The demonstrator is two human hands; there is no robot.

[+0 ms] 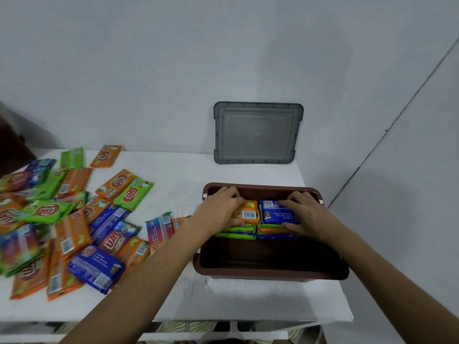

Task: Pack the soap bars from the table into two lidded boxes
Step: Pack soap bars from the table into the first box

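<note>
A brown box stands open on the right part of the white table. Two stacks of wrapped soap bars fill its far half; its near half is bare. My left hand grips the orange soap bar on top of the left stack. My right hand grips the blue soap bar on top of the right stack. A grey lid leans upright against the wall behind the box. Many loose soap bars, orange, green and blue, lie spread over the table's left half.
The table's front edge runs just below the box, and its right edge is close beside the box. A wall corner rises at the right. A dark object sits at the far left by the wall.
</note>
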